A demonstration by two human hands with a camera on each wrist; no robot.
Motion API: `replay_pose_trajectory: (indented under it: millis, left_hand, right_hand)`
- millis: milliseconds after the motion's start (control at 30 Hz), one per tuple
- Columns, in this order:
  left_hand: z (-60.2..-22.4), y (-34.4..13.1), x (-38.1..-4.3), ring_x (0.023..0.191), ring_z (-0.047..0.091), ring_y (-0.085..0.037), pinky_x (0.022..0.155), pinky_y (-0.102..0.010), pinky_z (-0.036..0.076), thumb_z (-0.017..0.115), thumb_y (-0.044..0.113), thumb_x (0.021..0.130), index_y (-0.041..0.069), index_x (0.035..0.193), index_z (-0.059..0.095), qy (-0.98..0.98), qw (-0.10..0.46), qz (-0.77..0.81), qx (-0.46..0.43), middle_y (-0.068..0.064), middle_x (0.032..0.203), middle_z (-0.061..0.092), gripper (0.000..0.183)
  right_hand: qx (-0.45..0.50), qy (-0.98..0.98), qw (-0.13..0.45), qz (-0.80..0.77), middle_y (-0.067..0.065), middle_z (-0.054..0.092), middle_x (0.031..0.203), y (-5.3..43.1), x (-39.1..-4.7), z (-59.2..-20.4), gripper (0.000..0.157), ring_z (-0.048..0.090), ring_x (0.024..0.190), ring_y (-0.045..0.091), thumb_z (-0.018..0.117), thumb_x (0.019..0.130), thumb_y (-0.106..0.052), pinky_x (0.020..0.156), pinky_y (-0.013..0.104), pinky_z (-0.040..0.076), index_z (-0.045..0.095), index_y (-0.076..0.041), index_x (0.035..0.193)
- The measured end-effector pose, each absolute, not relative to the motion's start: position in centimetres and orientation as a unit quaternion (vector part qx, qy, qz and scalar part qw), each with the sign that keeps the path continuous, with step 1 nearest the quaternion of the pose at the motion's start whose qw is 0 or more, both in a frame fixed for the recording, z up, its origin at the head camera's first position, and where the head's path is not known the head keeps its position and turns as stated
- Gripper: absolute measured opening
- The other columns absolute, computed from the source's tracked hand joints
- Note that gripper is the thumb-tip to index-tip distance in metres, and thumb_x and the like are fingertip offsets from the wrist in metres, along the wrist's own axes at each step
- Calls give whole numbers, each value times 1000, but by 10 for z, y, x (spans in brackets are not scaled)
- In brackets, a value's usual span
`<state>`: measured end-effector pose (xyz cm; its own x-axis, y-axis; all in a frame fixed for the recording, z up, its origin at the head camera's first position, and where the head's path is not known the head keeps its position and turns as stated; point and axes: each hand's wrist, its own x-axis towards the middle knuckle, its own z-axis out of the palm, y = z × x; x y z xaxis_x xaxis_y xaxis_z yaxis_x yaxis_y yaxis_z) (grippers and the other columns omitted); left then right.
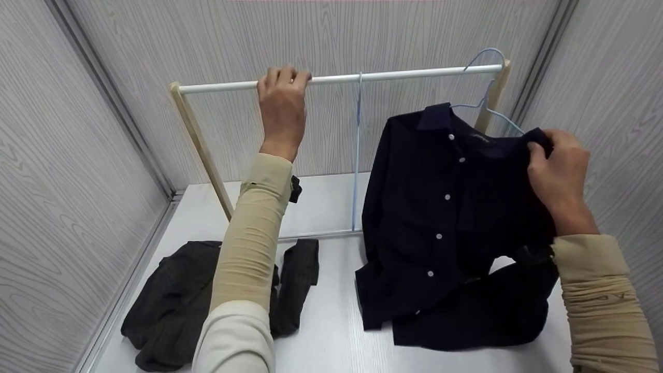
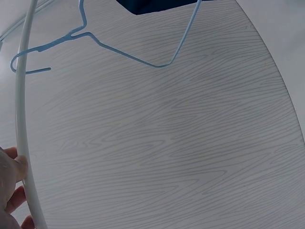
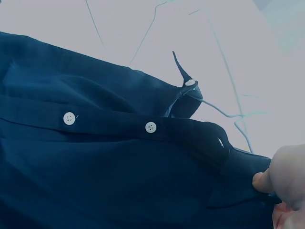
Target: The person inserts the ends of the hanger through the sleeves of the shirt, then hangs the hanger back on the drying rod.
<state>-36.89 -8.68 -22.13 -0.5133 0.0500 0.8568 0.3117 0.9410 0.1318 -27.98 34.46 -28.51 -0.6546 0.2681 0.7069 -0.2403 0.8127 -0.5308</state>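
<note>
Clearly, left hand (image 1: 282, 106): we have its fingers curled over the smooth, round white rail (image 1: 414, 74).
Right hand (image 1: 562, 168): we pinch cloth between thumb and fingers at the navy shirt's upper edge, near the neckline.
Navy shirt (image 1: 409, 207): one, soft and matte, at the rail's right end, its front draping down and its lower part folded towards the white surface (image 1: 342, 295).
Buttons (image 1: 447, 197): five small white discs stand out clearly down its front from our head view.
Hangers: two, thin and light blue; the shirt hanger (image 1: 486, 105) shows at the neckline, its hook over the rail, while the second hanger (image 1: 356, 171) hangs edge-on mid-rail.
Posts: two pale, wood-like uprights, left post (image 1: 199, 145) and right post (image 1: 492, 103).
Dark grey garment (image 1: 171, 300): one, crumpled on the surface, partly hidden behind our left arm.
Walls (image 1: 129, 46): pale panels with wavy grey grain.
</note>
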Motion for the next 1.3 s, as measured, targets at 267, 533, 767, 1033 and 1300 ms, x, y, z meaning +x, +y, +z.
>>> replay_pose_trajectory:
  millis: [267,533,767,1033,1300]
  left_hand:
    - [-221,-85,-369,106,59,-26,97,-42,42,54,18,101,12,111,74,-856,489,-134,-102,-7,105,67,23]
    - [-221,-84,-369,106,58,-26,99,-42,42,54,18,100,12,111,73,-857,487,-135,-103,-7,105,67,23]
    - [-222,-84,-369,107,57,-26,101,-42,42,52,15,102,12,114,73,-855,491,-134,-101,-6,106,65,24]
    - [-226,-82,-368,109,57,-26,103,-42,42,51,13,102,11,117,71,-854,493,-127,-103,-7,108,66,25]
    - [-231,-81,-368,110,56,-27,105,-41,41,49,11,103,10,121,69,-852,499,-112,-113,-7,111,64,26]
  right_hand:
    - [-11,-859,415,299,33,64,115,350,-285,-278,28,56,114,49,58,96,-7,104,54,40,64,12,115]
    - [-22,-867,398,298,36,63,113,357,-294,-284,28,56,112,51,56,95,-5,102,56,39,63,15,113]
    - [-29,-885,359,295,38,60,117,359,-298,-296,31,53,115,53,55,97,-8,103,59,38,61,16,117]
    - [-34,-906,305,291,39,55,124,362,-297,-304,40,46,121,55,52,100,-16,107,62,33,55,16,125]
    - [-25,-914,286,287,40,48,132,359,-292,-308,48,42,126,56,51,101,-21,107,64,31,47,13,136]
